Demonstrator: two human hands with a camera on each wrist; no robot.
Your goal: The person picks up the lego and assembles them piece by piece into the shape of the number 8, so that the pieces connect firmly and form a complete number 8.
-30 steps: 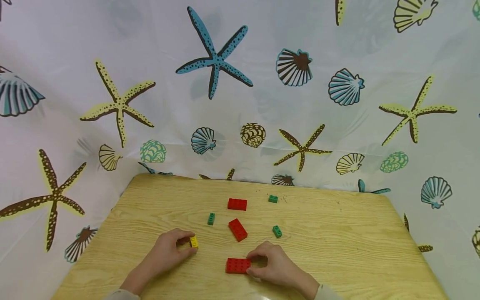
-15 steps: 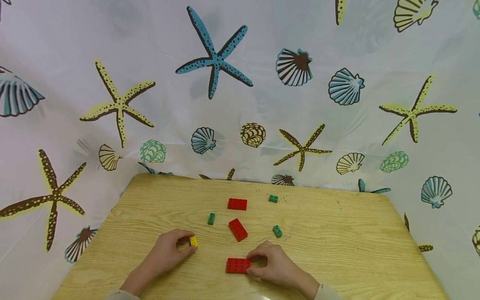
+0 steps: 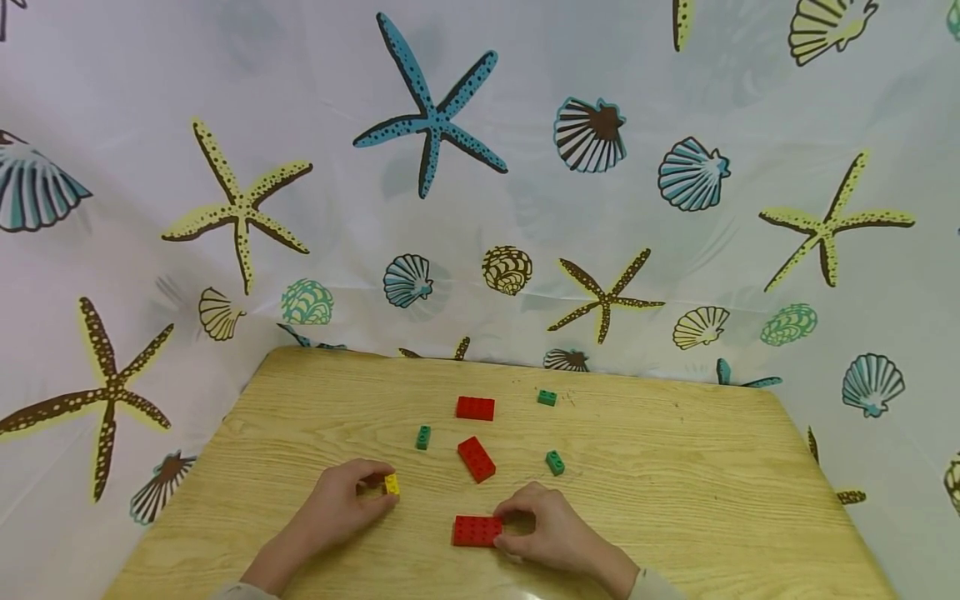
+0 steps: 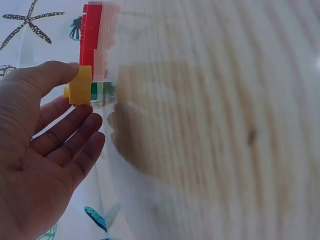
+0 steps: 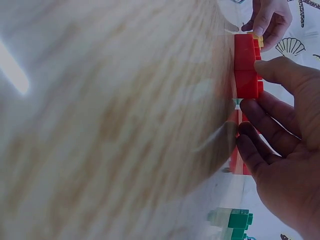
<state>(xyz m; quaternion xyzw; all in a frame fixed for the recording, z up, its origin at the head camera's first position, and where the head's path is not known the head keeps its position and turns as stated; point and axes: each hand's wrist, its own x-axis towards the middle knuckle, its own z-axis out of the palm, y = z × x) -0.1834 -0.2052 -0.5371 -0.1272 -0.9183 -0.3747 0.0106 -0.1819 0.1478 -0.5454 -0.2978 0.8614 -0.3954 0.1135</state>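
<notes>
Between thumb and fingertips, my left hand (image 3: 341, 504) pinches a small yellow toy brick (image 3: 392, 485); its studs face up in the head view. In the left wrist view the yellow brick (image 4: 80, 85) overlaps red and green bricks farther off. My right hand (image 3: 551, 529) pinches the right end of a red block of bricks (image 3: 474, 532) near the front of the table. A seam crosses the side of that red block (image 5: 246, 67) in the right wrist view. The two hands are apart, with the red block to the right of the yellow brick.
Beyond the hands, a tilted red brick (image 3: 476, 460) and another red brick (image 3: 475, 408) lie on the wooden table (image 3: 675, 483). Green bricks (image 3: 423, 437) lie around them, one at right (image 3: 554, 462) and one farther back (image 3: 547, 397). A patterned curtain (image 3: 517, 208) surrounds the table.
My left hand has shifted slightly to the right with the yellow brick since half a second ago. My right hand and the red block have stayed in place.
</notes>
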